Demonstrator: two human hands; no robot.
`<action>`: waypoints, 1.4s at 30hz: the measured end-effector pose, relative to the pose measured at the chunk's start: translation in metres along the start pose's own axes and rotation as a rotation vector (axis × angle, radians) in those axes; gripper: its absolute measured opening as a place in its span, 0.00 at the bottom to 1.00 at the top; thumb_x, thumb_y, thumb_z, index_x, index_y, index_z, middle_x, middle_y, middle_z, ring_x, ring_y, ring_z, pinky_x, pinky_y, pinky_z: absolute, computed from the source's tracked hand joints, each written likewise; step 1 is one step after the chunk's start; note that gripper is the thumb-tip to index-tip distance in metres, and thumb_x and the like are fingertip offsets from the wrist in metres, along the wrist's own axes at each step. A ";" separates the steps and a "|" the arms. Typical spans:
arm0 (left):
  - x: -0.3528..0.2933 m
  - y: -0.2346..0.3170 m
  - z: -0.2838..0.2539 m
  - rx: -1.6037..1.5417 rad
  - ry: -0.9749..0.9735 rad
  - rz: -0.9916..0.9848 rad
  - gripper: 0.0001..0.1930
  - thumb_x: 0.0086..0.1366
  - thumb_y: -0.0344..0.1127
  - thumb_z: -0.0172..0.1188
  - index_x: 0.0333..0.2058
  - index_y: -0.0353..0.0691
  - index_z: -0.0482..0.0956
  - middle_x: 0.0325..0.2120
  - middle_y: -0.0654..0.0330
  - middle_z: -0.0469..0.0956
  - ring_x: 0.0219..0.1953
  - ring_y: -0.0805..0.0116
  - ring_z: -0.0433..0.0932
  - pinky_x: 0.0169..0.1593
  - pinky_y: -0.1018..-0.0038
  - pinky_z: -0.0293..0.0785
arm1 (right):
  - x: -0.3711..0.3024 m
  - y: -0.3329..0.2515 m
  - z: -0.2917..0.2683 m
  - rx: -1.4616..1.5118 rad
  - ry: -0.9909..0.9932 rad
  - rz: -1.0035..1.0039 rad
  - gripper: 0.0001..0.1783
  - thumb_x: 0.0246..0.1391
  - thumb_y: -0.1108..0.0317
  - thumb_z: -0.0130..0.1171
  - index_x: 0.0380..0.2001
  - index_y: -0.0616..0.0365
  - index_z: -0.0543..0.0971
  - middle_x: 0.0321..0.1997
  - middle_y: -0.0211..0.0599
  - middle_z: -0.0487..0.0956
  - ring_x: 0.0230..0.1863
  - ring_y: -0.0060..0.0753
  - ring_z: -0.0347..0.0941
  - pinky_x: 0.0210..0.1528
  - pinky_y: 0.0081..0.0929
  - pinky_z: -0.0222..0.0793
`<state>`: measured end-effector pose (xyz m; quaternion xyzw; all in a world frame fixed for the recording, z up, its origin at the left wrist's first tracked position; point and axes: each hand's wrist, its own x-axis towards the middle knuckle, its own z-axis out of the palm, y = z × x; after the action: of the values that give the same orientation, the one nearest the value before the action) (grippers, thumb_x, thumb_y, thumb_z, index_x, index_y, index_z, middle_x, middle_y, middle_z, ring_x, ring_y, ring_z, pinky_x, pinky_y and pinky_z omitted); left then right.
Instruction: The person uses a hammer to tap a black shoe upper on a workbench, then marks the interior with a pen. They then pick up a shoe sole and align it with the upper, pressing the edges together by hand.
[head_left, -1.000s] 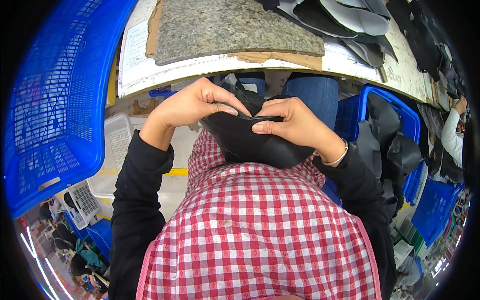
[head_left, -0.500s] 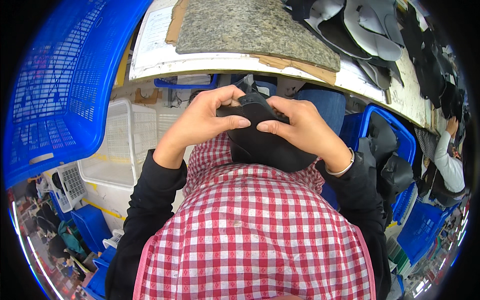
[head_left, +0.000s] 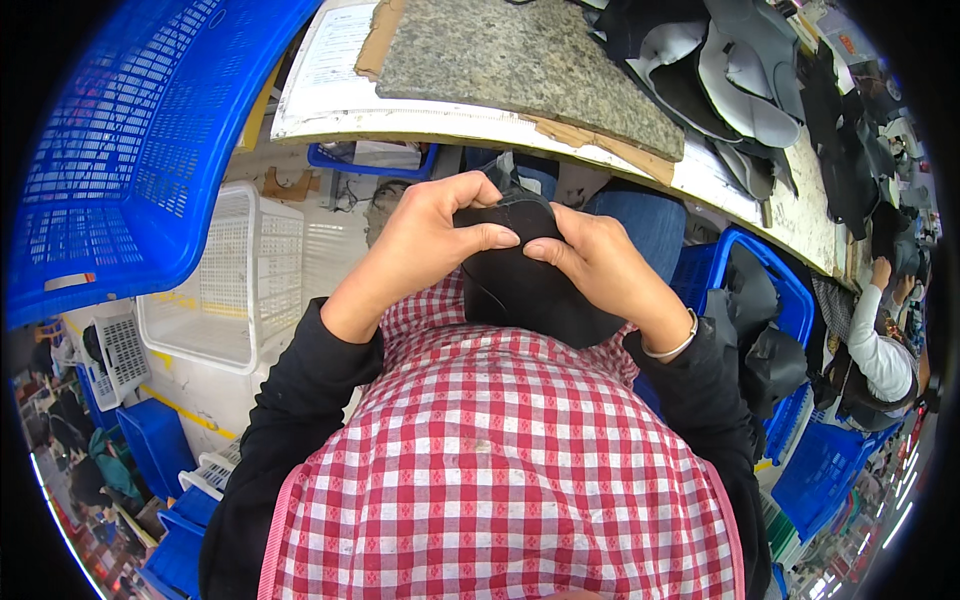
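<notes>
Between my two hands is a black shoe upper piece (head_left: 530,285), a soft, leather-like part with a curved seam, held in front of my checked apron. My left hand (head_left: 440,225) pinches its upper left edge, thumb on the near face and fingers behind. On the other side my right hand (head_left: 600,255) grips its upper right edge the same way, the thumb tips close together. A dark folded tip of the piece stands up beyond my fingers. The fingers behind the material are partly hidden.
Ahead is a workbench with a grey stone slab (head_left: 520,75) and stacked black and white cut pieces (head_left: 720,70). A big blue crate (head_left: 130,150) stands left, a white basket (head_left: 215,280) below it. At right, a blue bin (head_left: 775,270) holds black pieces. Another person (head_left: 880,350) works far right.
Both hands still grip the black piece. My left hand has shifted slightly right, and the thumbs sit nearer each other. The surroundings have shifted a little as my head turned.
</notes>
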<state>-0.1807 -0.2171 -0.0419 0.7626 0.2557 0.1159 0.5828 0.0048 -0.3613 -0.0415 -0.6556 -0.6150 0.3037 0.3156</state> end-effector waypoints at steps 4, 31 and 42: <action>-0.001 0.004 0.005 0.097 0.051 -0.042 0.12 0.58 0.28 0.74 0.37 0.34 0.80 0.33 0.64 0.83 0.37 0.79 0.78 0.42 0.76 0.76 | -0.001 -0.003 0.001 -0.060 -0.016 0.064 0.15 0.66 0.59 0.61 0.41 0.62 0.76 0.32 0.56 0.81 0.37 0.63 0.79 0.37 0.49 0.74; -0.008 0.001 0.012 0.154 0.032 0.248 0.21 0.53 0.30 0.78 0.34 0.37 0.71 0.30 0.65 0.68 0.34 0.73 0.66 0.39 0.75 0.67 | 0.037 0.047 0.005 1.038 -0.083 0.755 0.14 0.65 0.51 0.65 0.38 0.51 0.82 0.17 0.12 0.62 0.15 0.10 0.52 0.17 0.14 0.46; 0.000 0.000 0.011 0.142 -0.038 0.241 0.17 0.56 0.31 0.76 0.39 0.34 0.75 0.32 0.64 0.73 0.37 0.73 0.72 0.43 0.74 0.70 | -0.007 0.028 -0.011 0.622 -0.088 0.265 0.27 0.67 0.44 0.61 0.30 0.60 0.76 0.22 0.25 0.71 0.26 0.19 0.67 0.29 0.25 0.64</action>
<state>-0.1756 -0.2267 -0.0452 0.8292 0.1584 0.1522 0.5140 0.0306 -0.3698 -0.0565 -0.5884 -0.4154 0.5432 0.4314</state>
